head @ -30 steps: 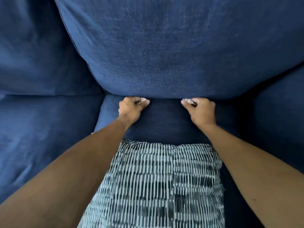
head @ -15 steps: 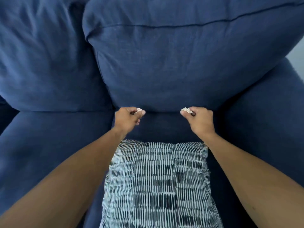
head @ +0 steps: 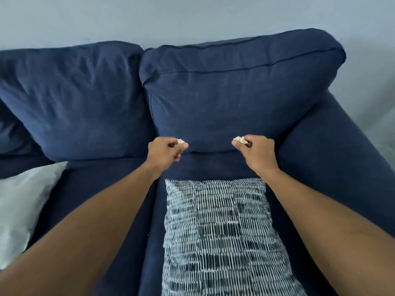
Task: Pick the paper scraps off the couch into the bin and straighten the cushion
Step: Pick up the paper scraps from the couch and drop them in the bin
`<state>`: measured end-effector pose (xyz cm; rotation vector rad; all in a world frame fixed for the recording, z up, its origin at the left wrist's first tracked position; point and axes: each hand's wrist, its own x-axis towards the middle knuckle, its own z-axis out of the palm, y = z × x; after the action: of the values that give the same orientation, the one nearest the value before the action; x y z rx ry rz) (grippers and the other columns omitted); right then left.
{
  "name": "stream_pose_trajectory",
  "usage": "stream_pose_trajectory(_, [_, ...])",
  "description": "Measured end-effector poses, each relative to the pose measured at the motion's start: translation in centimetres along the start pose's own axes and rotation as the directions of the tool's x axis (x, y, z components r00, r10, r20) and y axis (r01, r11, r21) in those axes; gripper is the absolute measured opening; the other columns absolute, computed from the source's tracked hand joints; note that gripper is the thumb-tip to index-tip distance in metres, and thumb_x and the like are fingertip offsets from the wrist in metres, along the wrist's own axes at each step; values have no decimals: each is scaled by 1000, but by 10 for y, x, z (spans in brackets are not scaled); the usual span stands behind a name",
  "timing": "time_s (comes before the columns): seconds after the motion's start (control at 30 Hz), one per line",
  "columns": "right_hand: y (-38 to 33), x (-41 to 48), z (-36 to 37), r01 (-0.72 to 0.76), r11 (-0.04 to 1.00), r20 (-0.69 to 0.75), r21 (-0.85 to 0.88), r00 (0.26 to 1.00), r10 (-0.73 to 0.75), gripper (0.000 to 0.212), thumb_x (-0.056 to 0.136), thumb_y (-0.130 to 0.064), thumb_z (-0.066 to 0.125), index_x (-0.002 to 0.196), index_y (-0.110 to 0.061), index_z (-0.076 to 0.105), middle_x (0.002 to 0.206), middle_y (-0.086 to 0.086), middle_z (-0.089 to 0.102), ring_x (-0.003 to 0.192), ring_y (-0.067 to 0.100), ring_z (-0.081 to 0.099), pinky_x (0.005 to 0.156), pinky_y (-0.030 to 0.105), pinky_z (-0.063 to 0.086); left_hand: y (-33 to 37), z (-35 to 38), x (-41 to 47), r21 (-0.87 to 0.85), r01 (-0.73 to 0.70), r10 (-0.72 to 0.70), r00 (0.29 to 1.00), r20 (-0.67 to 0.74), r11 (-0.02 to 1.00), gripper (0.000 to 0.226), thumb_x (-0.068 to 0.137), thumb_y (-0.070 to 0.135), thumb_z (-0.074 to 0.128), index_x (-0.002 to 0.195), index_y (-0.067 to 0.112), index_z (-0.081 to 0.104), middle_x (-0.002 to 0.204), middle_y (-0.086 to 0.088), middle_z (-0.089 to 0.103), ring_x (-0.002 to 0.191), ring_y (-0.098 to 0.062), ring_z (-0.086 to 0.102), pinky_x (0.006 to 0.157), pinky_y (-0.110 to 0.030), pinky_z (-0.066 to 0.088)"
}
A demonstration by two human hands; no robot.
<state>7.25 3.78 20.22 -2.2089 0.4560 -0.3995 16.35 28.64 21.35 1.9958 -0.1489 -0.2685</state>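
My left hand [head: 165, 151] is closed around a small white paper scrap [head: 180, 141] that pokes out above the thumb. In my right hand [head: 257, 152] another crumpled white paper scrap [head: 239, 139] is pinched between thumb and fingers. Both hands hover just in front of the lower edge of the right back cushion [head: 235, 99] of the dark blue couch [head: 333, 167]. A black-and-white patterned cushion [head: 222, 238] lies flat on the seat between my forearms. No bin is in view.
A white pillow [head: 23, 201] lies on the seat at the left. The left back cushion [head: 74, 99] leans beside the right one. The couch's right armrest [head: 342, 159] runs along the right side, with a pale wall [head: 192, 18] behind.
Both hands have pulled back from the gap under the back cushion, each still holding its scrap. The view has backed away and tilted up, revealing the cushion tops, the wall and the white pillow.
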Motion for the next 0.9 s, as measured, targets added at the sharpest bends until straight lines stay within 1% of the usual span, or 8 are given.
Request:
stream_pose_trajectory(0.07, [-10, -10, -5, 1, 1000, -8, 2, 1000, -1, 47, 91, -35, 72, 60, -5, 53, 53, 2, 47, 53, 13, 41, 54, 30, 33, 4, -8, -11, 8, -19, 19, 1000, 7, 1000, 12, 86, 24, 79, 81, 13, 78, 64, 7, 64, 55, 2, 59, 59, -14, 53])
stream_pose_trajectory(0.17, [-20, -28, -11, 7, 1000, -17, 3, 1000, -7, 44, 90, -36, 72, 67, 0, 61, 58, 12, 57, 55, 15, 46, 53, 28, 35, 7, -18, -27, 33, -40, 40, 999, 13, 999, 10, 86, 24, 79, 83, 15, 77, 67, 4, 65, 55, 2, 60, 60, -14, 55])
stream_pose_trajectory(0.27, [-25, -44, -13, 10, 1000, -26, 6, 1000, -10, 43, 90, -36, 72, 69, 0, 63, 57, 10, 56, 55, 15, 46, 51, 25, 35, 6, -24, -41, 47, -56, 55, 998, 26, 997, 11, 86, 26, 79, 81, 16, 77, 67, 4, 65, 57, 2, 61, 61, -14, 55])
stream_pose_trajectory(0.37, [-27, -64, -11, 9, 1000, -5, 3, 1000, -9, 43, 91, -36, 71, 70, 1, 63, 57, 10, 56, 54, 15, 46, 55, 32, 40, 0, -27, -58, 56, -60, 58, 998, 35, 997, 15, 87, 27, 78, 77, 15, 76, 66, 4, 63, 57, 2, 61, 61, -14, 55])
stream_pose_trajectory(0.47, [-27, -86, -10, -6, 1000, 22, 24, 1000, 6, 42, 91, -36, 71, 73, 1, 65, 59, 12, 59, 51, 12, 46, 53, 31, 42, -6, -25, -77, 71, -51, 48, 998, 31, 996, 18, 88, 25, 77, 80, 8, 76, 66, 2, 63, 56, 2, 60, 62, -15, 56])
stream_pose_trajectory(0.57, [-21, -106, -12, -24, 1000, 32, 1, 999, 24, 40, 90, -37, 71, 73, -1, 66, 65, 18, 63, 55, 16, 48, 59, 40, 47, -12, -18, -100, 80, -49, 45, 998, 44, 996, 21, 88, 24, 77, 76, 7, 74, 65, 1, 61, 55, 2, 59, 61, -13, 54])
stream_pose_trajectory(0.73, [-7, -140, -21, -15, 1000, 22, 20, 1000, 15, 39, 90, -36, 72, 68, -4, 64, 53, 1, 52, 52, 11, 43, 57, 33, 38, -17, -3, -131, 91, -59, 52, 996, 79, 994, 16, 88, 26, 77, 77, 14, 75, 63, 2, 63, 56, 3, 61, 63, -14, 55])
stream_pose_trajectory(0.9, [9, -175, -34, -33, 999, 35, 30, 999, 32, 42, 90, -37, 72, 68, -3, 63, 56, 3, 53, 50, 11, 41, 54, 31, 39, -20, 13, -157, 97, -45, 36, 994, 99, 994, 21, 86, 27, 78, 85, 6, 77, 65, 1, 65, 55, 2, 61, 61, -12, 54])
